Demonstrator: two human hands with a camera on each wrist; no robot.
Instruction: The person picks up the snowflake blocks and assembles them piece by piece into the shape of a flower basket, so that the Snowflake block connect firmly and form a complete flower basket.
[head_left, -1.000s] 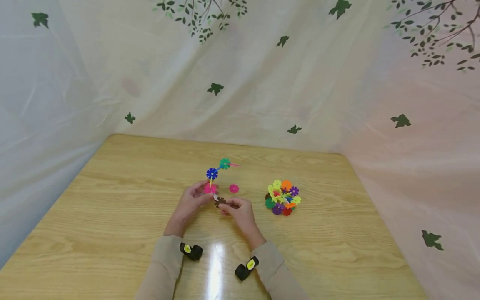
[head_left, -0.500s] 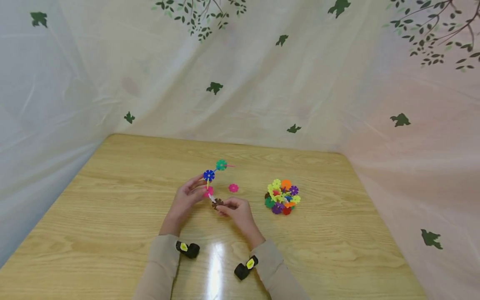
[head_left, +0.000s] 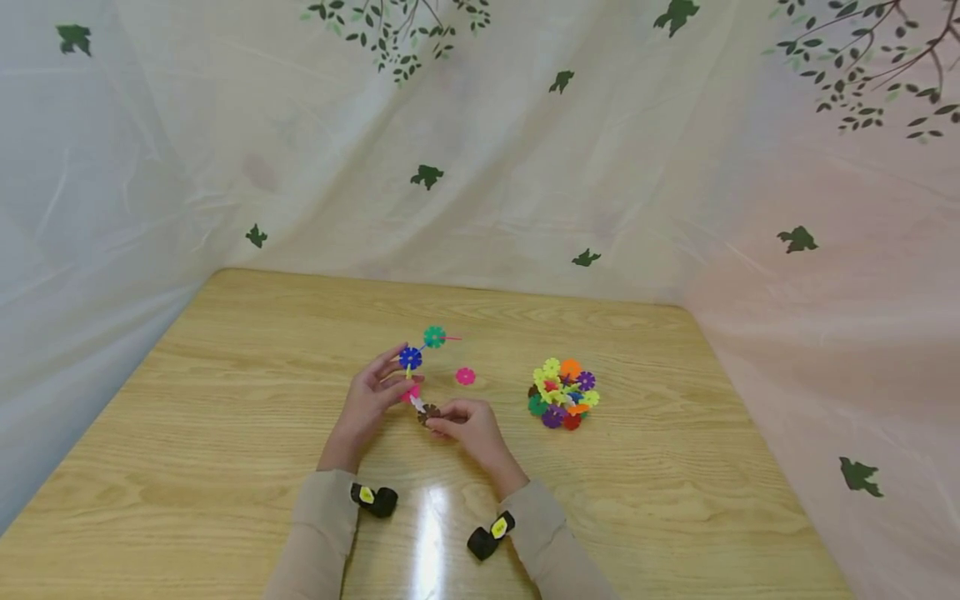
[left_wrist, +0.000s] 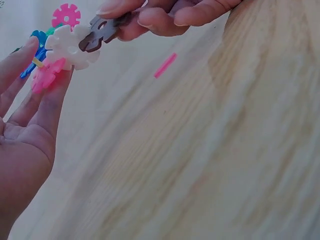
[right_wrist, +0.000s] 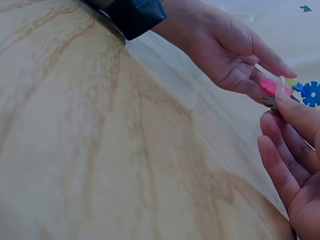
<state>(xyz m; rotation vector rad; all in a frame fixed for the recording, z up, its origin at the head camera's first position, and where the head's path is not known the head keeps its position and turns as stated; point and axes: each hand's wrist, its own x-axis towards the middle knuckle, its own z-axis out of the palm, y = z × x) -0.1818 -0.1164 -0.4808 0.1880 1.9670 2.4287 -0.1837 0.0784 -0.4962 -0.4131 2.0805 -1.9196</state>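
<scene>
A curved chain of notched plastic snowflake discs hangs between the two hands above the table. My left hand (head_left: 369, 407) pinches the chain at a pink disc (left_wrist: 47, 75), with its fingers near the blue disc (head_left: 410, 358). Between thumb and finger, my right hand (head_left: 474, 429) grips the brown disc (left_wrist: 102, 34) at the chain's near end. The white disc (left_wrist: 70, 47) joins the brown one to the pink one. Beyond the blue disc the chain runs to a green disc (head_left: 434, 337) and another pink disc (left_wrist: 66, 16), edge-on in the head view.
One loose pink disc (head_left: 465, 377) lies flat on the wooden table (head_left: 660, 467), just beyond the right hand. To the right sits a cluster of multicoloured discs (head_left: 564, 393). A pale cloth with printed leaves (head_left: 480, 167) surrounds the table's back and sides.
Both hands have shifted slightly left with the chain, whose far end has come lower and nearer. The left fingers have spread toward the blue disc. The right hand keeps its grip on the brown disc.
</scene>
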